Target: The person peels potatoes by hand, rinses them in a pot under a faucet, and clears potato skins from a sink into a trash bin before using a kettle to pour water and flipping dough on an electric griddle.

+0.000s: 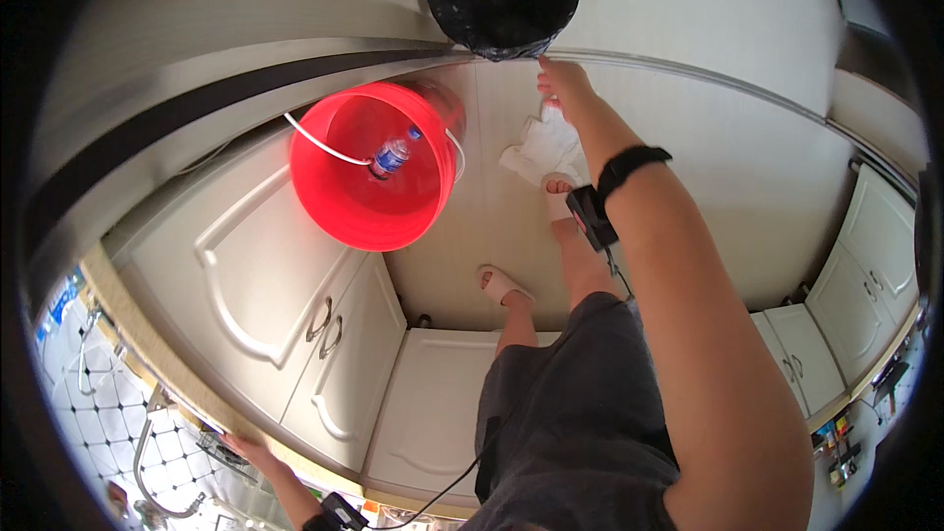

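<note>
My right hand is stretched out just below the rim of a bin lined with a black plastic bag. One finger points toward the liner and the others are partly curled. A crumpled white cloth or paper shows directly beneath this hand; whether my fingers hold it or it lies on the floor cannot be told. My left hand is at the edge of the countertop, near the sink area, its fingers small and partly hidden. A red bucket with a white handle contains a plastic bottle with a blue label.
White cabinets with metal handles line the left side, and more cabinets stand at right. A metal floor track crosses near the bin. My slippered feet are on the pale floor. A cable runs from my left wrist.
</note>
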The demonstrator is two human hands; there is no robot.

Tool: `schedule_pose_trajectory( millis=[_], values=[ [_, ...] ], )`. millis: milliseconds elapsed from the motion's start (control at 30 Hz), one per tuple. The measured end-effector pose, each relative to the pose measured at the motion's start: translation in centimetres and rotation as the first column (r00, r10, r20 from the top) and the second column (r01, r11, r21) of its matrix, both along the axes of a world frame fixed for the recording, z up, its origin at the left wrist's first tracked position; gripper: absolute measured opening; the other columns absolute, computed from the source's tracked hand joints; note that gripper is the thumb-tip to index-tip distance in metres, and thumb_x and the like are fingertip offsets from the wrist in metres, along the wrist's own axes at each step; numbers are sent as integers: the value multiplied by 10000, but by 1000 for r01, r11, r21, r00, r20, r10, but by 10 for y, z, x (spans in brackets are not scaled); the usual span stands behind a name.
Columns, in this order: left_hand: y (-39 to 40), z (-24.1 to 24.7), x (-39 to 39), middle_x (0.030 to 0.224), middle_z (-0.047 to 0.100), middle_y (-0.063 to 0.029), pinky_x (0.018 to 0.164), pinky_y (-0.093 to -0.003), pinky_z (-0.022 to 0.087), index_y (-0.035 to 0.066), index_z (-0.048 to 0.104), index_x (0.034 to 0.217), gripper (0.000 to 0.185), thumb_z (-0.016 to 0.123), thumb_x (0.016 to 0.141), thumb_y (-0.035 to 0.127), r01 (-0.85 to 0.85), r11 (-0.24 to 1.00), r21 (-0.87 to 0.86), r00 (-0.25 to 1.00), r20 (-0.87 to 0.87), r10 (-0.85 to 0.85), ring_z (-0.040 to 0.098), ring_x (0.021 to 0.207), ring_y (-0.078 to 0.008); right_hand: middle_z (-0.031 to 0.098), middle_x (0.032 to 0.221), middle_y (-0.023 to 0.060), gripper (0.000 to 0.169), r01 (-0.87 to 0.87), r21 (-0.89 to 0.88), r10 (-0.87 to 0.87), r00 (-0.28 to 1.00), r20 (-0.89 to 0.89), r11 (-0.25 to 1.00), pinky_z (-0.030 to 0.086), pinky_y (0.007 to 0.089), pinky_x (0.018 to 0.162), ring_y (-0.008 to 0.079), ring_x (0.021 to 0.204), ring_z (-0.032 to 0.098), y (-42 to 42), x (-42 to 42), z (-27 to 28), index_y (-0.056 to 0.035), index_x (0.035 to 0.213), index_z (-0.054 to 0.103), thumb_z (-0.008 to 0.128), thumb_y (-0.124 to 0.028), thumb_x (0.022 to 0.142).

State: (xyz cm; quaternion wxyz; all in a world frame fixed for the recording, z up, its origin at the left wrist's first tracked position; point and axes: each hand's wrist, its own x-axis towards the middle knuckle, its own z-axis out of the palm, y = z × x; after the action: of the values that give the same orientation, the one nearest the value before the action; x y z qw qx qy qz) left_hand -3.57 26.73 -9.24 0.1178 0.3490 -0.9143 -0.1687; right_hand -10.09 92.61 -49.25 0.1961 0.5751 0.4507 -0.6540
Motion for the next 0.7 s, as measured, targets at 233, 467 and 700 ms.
schedule_pose_trajectory(
  millis=[233,467,700],
  values=[
    [73,1,-9,1345,266,-84,1005,-318,216,101,234,1328,701,352,820,569,-197,971,138,974,-81,210,274,1223,-236,516,939,126,361,452,-186,-457,889,16,873,424,454,788,267,848,524,-4,-58,-91,-63,1050,442,508,-342,830],
    [6,7,-10,1357,241,-85,1008,-310,203,83,199,1337,705,334,832,555,-91,990,109,995,-31,95,273,1223,-217,525,874,145,311,612,-89,-618,782,-85,786,529,399,551,284,725,555,44,-30,-58,24,975,463,548,-186,762],
    [-50,-25,-8,1270,339,-109,953,-317,288,20,261,1289,537,381,887,355,169,979,110,984,-70,-162,365,1116,-217,529,816,94,286,95,186,-97,995,0,978,518,315,571,173,704,522,72,119,112,15,934,525,546,-200,747]
  ],
)
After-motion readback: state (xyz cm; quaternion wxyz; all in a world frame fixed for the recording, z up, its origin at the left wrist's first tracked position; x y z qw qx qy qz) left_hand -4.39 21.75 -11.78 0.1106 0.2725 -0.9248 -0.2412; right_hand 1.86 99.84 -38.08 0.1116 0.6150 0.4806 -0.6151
